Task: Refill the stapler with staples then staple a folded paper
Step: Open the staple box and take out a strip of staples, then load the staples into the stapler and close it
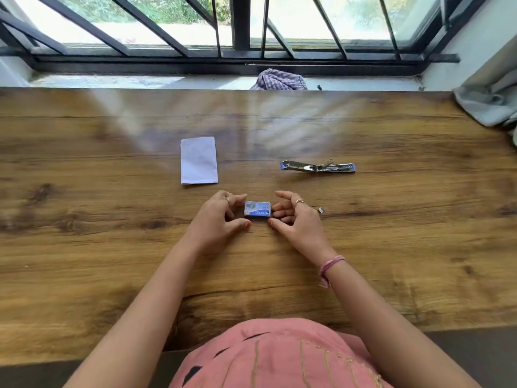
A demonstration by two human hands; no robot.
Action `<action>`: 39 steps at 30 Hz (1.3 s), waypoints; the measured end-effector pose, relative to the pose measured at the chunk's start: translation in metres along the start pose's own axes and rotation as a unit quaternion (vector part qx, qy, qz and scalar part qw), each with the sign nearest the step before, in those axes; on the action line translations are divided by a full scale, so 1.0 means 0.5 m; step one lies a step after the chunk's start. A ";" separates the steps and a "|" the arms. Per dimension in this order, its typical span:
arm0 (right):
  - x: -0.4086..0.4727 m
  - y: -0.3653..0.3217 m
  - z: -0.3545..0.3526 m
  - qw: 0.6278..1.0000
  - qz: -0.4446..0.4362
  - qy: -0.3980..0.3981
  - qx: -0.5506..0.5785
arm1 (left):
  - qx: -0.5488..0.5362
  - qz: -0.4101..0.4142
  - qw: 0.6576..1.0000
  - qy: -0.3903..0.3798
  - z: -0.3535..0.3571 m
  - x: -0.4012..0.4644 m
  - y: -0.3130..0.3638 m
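A small blue staple box [257, 209] lies flat on the wooden table [112, 247], between my two hands. My left hand [216, 219] sits at its left end with loosely curled fingers, thumb just below the box's corner. My right hand [295, 217] mirrors it at the right end, fingertips close to or lightly touching the box; neither hand visibly grips it. A short strip of staples [321, 210] lies just right of my right hand. The blue and metal stapler [317, 166] lies swung open farther back on the right. A folded white paper [199, 160] lies back left.
A checked cloth [278, 79] is bunched on the window sill behind the table. A grey curtain [489, 105] hangs at the far right corner. The table's near edge runs just in front of my body.
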State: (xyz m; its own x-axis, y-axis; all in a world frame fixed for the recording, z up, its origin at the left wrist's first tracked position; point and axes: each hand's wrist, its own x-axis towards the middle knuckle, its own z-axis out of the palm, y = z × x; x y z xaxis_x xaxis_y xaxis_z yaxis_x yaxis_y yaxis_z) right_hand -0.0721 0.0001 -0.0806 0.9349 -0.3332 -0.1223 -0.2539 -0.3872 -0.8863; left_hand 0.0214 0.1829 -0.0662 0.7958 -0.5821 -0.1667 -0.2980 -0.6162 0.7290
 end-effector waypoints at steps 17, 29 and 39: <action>-0.014 0.016 0.011 0.963 -0.207 0.046 -0.169 | -0.024 -0.012 0.993 0.112 -0.031 0.081 0.029; 0.029 0.005 0.023 0.951 -0.220 0.052 -0.211 | 0.047 -0.068 0.983 0.163 -0.037 0.271 0.067; 0.025 -0.002 0.020 0.953 -0.214 0.043 -0.211 | 0.035 -0.075 0.984 0.157 0.000 0.253 0.069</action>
State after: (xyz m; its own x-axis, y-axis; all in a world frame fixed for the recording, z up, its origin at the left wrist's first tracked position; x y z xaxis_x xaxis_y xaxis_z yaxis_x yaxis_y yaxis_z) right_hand -0.0575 0.0048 -0.0859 0.9563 -0.1292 0.2621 0.0515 -0.8084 -0.5864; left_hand 0.1117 0.0881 -0.0622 0.9538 -0.2968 -0.0473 -0.1925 -0.7241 0.6623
